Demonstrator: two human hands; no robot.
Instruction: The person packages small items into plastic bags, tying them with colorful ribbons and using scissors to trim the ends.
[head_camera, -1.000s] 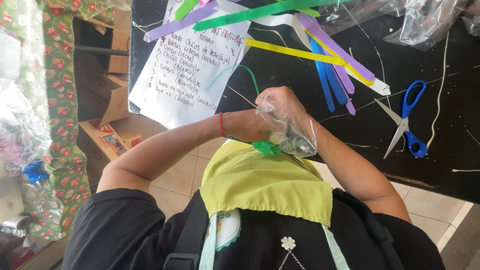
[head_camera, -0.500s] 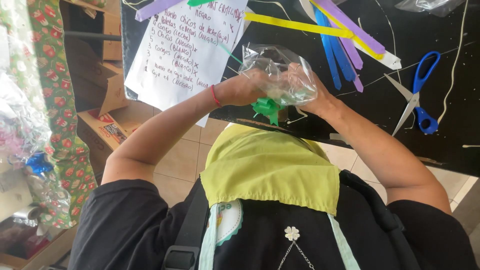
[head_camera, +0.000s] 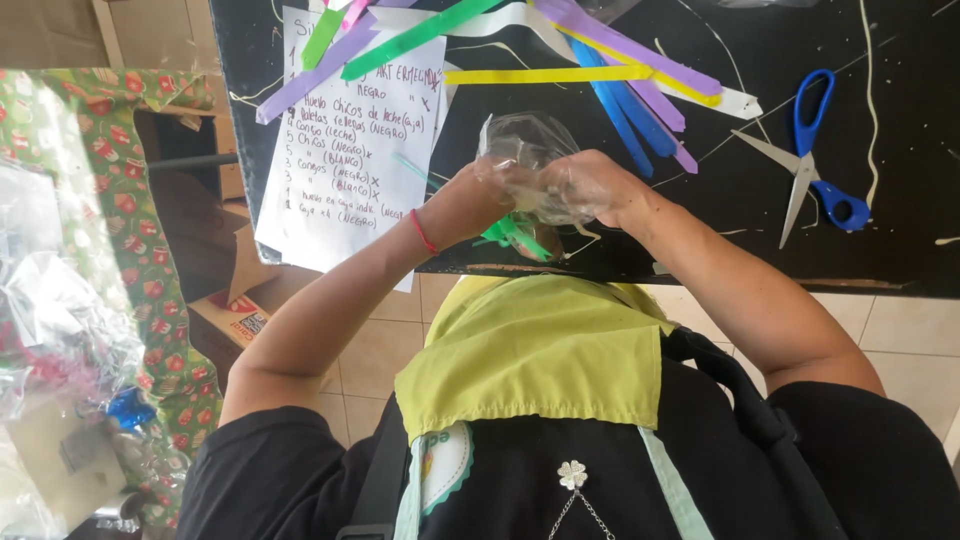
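Note:
Both my hands meet at the near edge of a black table (head_camera: 900, 240). My left hand (head_camera: 478, 196) and my right hand (head_camera: 585, 185) grip a small clear cellophane bag (head_camera: 520, 145), whose crinkled top sticks up between them. A green ribbon (head_camera: 505, 233) hangs below the bag, under my fingers. What is inside the bag is hidden by my hands. A red band circles my left wrist.
A handwritten white paper sheet (head_camera: 350, 150) lies left of my hands. Coloured paper strips (head_camera: 600, 70) in green, yellow, blue and purple fan out beyond them. Blue-handled scissors (head_camera: 815, 160) lie to the right. Crumpled cellophane and patterned wrapping paper (head_camera: 70, 320) sit at left.
My hands stayed together on the bag while they shifted slightly on the table edge. The bag's top now stands up between my fingers, and the view has tilted.

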